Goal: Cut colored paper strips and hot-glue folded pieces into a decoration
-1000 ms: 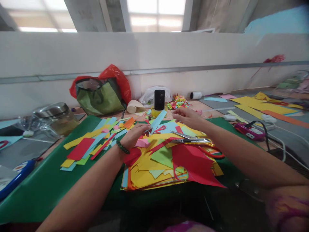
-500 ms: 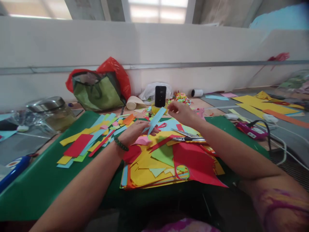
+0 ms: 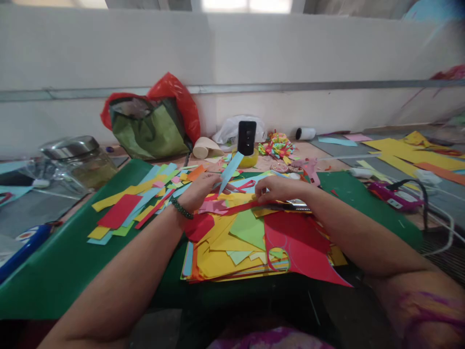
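My left hand (image 3: 203,190), with a dark green bead bracelet at the wrist, pinches a light blue paper strip (image 3: 231,169) that stands up at a slant. To its right, my right hand (image 3: 271,188) is lowered over the paper pile with its fingers curled together; whatever is under the fingertips is hidden. Just beside that hand lies a utility knife (image 3: 290,207), and a bit of shiny metal shows past it. Below both hands is a stack of coloured paper, with a red sheet (image 3: 298,242) with a round cut-out, a green piece (image 3: 249,229) and yellow sheets (image 3: 214,261).
Loose paper strips, among them a red rectangle (image 3: 118,211), lie left on the green mat (image 3: 54,271). Behind stand a phone (image 3: 246,137) on a yellow base, a green bag (image 3: 148,128) and a glass jar (image 3: 82,165). A pink glue gun (image 3: 310,169) and purple device (image 3: 395,196) are right.
My right hand has come down onto the paper pile, covering part of the scissors seen before. My left hand still holds the blue strip. The camera view has tilted slightly downward.
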`<state>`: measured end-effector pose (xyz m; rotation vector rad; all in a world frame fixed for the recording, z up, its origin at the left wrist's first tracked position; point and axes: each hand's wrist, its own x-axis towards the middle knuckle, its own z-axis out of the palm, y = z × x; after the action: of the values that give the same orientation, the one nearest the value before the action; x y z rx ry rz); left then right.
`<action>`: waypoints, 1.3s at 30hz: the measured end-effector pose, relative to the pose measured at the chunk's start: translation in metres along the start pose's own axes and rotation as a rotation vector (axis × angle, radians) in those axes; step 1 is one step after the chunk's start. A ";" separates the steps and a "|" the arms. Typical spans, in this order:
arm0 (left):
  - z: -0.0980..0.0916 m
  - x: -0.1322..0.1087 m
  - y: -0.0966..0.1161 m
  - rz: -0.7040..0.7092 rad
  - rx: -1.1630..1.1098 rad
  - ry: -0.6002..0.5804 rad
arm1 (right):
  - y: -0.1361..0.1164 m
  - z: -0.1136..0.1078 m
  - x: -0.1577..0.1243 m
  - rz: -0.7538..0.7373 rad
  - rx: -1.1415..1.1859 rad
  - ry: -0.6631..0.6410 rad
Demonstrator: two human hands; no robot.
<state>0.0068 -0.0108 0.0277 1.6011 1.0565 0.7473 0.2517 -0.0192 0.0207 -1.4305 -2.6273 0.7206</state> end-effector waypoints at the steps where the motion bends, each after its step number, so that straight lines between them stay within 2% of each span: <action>1: 0.000 0.000 0.000 0.002 0.007 0.001 | -0.001 -0.004 -0.004 -0.029 0.021 0.014; 6: 0.001 0.000 -0.001 -0.023 0.016 -0.055 | -0.004 -0.021 -0.020 -0.173 0.211 0.036; 12: 0.005 -0.007 0.000 0.031 0.124 -0.152 | -0.011 -0.016 -0.017 -0.240 0.175 0.440; 15: 0.009 -0.011 0.002 -0.028 0.103 -0.234 | -0.014 -0.012 -0.015 -0.243 0.125 0.571; 18: 0.011 -0.013 0.004 -0.050 0.080 -0.269 | -0.014 -0.010 -0.014 -0.259 0.056 0.649; 21: 0.012 -0.012 0.004 0.003 0.133 -0.307 | -0.012 -0.008 -0.013 -0.247 0.070 0.636; 27: 0.010 -0.012 0.002 0.075 0.171 -0.368 | -0.016 -0.004 -0.007 -0.066 0.192 0.539; 34: 0.012 -0.016 0.008 0.051 0.230 -0.327 | -0.021 -0.004 -0.005 0.015 0.248 0.528; 39: 0.012 -0.018 0.011 0.049 0.271 -0.321 | -0.022 -0.003 -0.006 0.018 0.347 0.508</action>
<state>0.0124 -0.0327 0.0361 1.9091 0.9129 0.3700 0.2387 -0.0334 0.0337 -1.3217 -1.9996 0.6642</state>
